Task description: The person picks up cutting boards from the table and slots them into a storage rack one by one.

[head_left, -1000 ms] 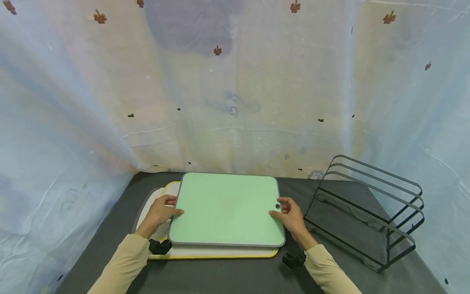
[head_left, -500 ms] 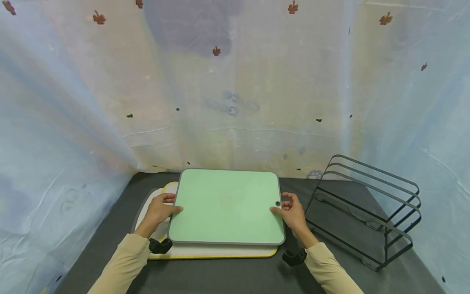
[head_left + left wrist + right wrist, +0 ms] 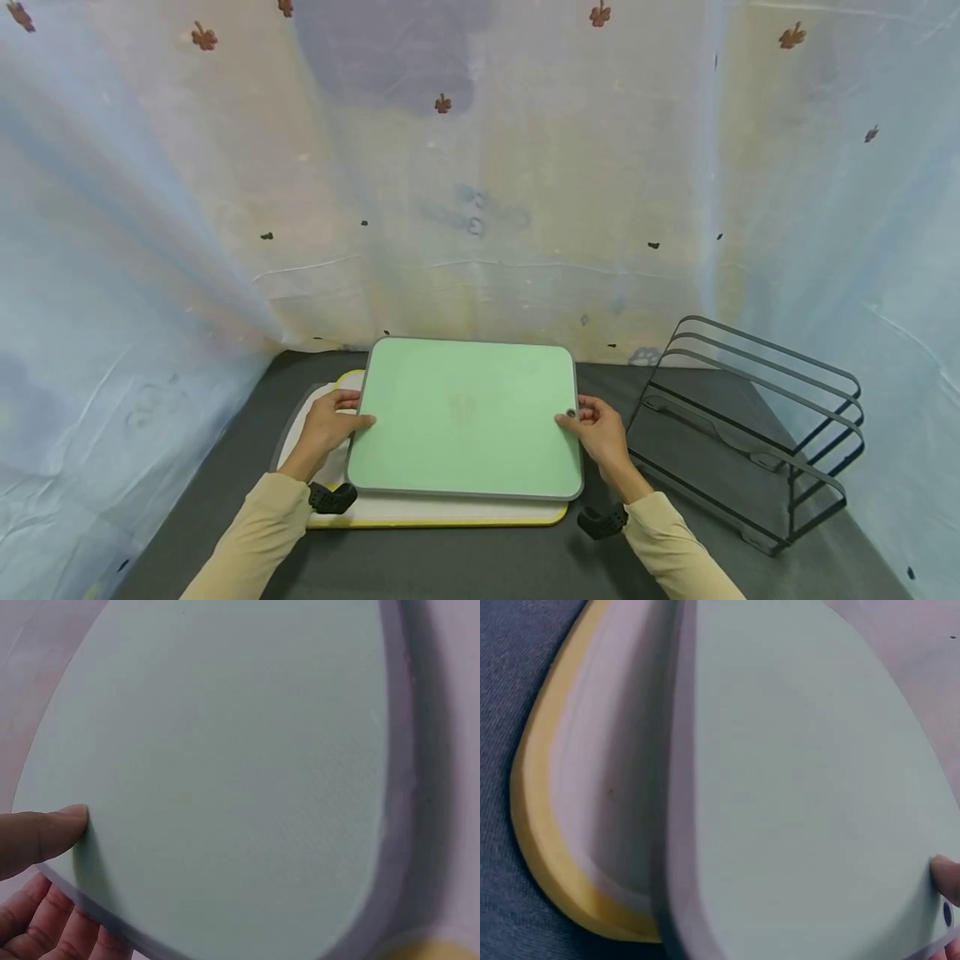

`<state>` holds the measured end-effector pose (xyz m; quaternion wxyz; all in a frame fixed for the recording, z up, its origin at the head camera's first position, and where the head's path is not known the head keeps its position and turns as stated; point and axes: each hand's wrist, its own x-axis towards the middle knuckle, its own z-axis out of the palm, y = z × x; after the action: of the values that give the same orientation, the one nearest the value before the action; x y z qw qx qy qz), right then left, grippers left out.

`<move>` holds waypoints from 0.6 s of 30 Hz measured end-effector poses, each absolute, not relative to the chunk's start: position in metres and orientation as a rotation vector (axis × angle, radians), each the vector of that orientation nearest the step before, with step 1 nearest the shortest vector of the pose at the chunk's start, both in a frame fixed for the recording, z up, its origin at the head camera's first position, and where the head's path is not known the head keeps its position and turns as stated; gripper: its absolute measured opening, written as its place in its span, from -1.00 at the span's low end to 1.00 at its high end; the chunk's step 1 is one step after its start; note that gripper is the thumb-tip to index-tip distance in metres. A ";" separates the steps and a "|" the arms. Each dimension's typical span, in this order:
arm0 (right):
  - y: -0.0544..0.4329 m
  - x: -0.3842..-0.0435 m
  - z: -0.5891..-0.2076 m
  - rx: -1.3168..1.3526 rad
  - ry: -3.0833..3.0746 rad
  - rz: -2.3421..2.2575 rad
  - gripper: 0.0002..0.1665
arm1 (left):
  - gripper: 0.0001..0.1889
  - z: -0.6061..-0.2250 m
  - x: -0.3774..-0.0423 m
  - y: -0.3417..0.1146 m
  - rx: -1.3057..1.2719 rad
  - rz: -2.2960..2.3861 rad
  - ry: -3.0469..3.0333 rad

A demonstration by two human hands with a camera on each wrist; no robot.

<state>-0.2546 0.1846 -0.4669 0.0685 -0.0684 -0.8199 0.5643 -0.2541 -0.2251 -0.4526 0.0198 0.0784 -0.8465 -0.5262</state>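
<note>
Both hands grip a pale green cutting board (image 3: 465,417) with a grey rim, one at each short side. My left hand (image 3: 330,429) has its thumb on the board's face and its fingers curled behind the left edge, as the left wrist view shows too. On the right side, my right hand (image 3: 600,437) pinches the edge beside a small round hole, thumb on top. The board is tilted, its far edge raised. Beneath it lies a white cutting board with a yellow rim (image 3: 450,524), mostly covered. Another white board with a grey edge (image 3: 288,433) peeks out at the left.
A black wire rack (image 3: 750,433) with several curved bars stands on the dark grey tabletop (image 3: 450,567) to the right, a short way from the right hand. A pale patterned curtain (image 3: 480,167) hangs behind and along both sides.
The green board's far edge has risen, tilting its face more toward me. Both hands have kept their grip and shifted only slightly.
</note>
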 end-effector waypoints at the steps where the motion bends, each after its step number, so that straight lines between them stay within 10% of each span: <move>1: 0.185 -0.255 -0.466 -0.214 -2.470 1.690 -0.39 | -0.43 -0.453 -0.255 -0.224 0.250 -1.634 -2.621; 18: 0.187 -0.253 -0.447 -0.203 -2.496 1.539 -0.55 | -0.58 -0.449 -0.263 -0.217 0.318 -1.644 -2.457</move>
<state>-0.2533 0.1871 -0.4471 0.1008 -0.0688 -0.8449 0.5208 -0.2627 -0.2173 -0.4493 0.0838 0.1067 -0.8234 -0.5510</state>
